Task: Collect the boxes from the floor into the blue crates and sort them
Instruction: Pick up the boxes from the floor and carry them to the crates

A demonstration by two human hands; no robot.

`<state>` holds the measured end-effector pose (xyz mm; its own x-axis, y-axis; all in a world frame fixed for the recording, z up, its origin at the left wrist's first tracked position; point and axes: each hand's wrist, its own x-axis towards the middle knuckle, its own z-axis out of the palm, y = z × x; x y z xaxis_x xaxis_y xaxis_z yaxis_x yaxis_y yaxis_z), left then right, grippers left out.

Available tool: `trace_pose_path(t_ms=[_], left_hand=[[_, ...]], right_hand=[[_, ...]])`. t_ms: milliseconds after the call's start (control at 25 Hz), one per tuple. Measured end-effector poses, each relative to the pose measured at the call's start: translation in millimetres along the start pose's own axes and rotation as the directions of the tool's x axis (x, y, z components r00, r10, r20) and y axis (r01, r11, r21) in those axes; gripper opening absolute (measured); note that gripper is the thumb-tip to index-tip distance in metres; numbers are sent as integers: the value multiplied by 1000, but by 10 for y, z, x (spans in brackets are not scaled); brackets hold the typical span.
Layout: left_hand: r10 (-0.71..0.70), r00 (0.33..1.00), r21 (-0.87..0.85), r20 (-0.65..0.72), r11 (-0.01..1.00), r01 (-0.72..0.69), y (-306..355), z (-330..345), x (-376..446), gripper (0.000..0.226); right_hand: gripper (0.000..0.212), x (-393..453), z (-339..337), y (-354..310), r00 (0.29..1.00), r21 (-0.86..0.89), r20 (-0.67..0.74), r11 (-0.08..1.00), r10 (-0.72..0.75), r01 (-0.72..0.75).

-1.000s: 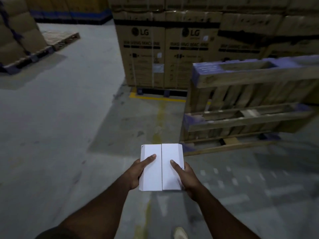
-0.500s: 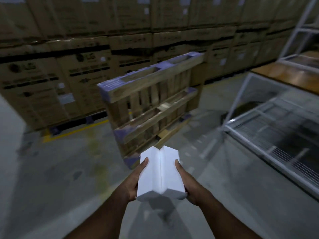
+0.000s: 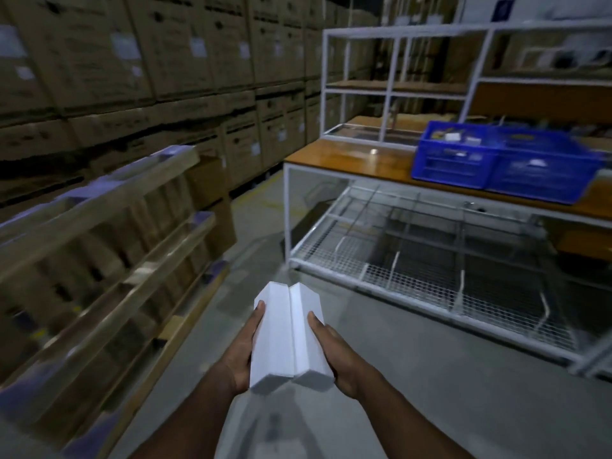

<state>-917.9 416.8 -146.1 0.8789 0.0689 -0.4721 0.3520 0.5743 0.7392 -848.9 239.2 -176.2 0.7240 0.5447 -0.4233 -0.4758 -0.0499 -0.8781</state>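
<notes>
Two white boxes sit side by side in the lower middle of the frame, pressed together along their long sides: the left white box and the right white box. Their long axes run away from the person, up the frame, tilted a little to the right. The left hand clasps the outer side of the left box, fingers curled along its edge with a fingertip up near the far corner; the right hand does the same on the outer side of the right box. Both hands are grasping, each squeezing inward so the pair holds as one block, carried in the air above the grey floor.

The blue crates stand in the upper right of the frame, on the wooden worktop of a white metal bench, well apart from the boxes. Small items show inside the crates, too blurred to name. Below the worktop runs a wire mesh shelf. A wooden pallet leans on edge at the left, with stacked cardboard cartons behind it.

The crates lie up and to the right of the hands, so the right hand is the nearer one. By my judgement the boxes are collected and in carry, with the dropping and sorting not yet done; the block will need to swing right and rise to clear the crate rim, and easing either hand's squeeze too early could let a box slip
</notes>
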Motion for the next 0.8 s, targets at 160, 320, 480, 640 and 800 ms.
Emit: trace_pose_path(t_ms=[160,320,480,640,800], left_hand=[[20,995,101,100,994,-30,-9,965,816,89],[-59,977,133,203,991,32,-51,1842,1514,72],[-73,941,182,330,983,12,-82,2545,2188,57],[-195,901,228,387,967,112,5,3137,2946,62],[-273,855,263,440,950,168,262,3712,3823,59]], right_hand=[[95,-6,-864,-442,987,-7,-149,999,-52,52],[95,-17,-1647,-796,956,62,-277,992,-92,113],[90,66,-2334,-1144,923,134,-370,977,-107,167],[81,368,-2975,-1500,876,161,-466,962,-123,221],[71,852,-3550,-2013,825,151,-549,956,-130,251]])
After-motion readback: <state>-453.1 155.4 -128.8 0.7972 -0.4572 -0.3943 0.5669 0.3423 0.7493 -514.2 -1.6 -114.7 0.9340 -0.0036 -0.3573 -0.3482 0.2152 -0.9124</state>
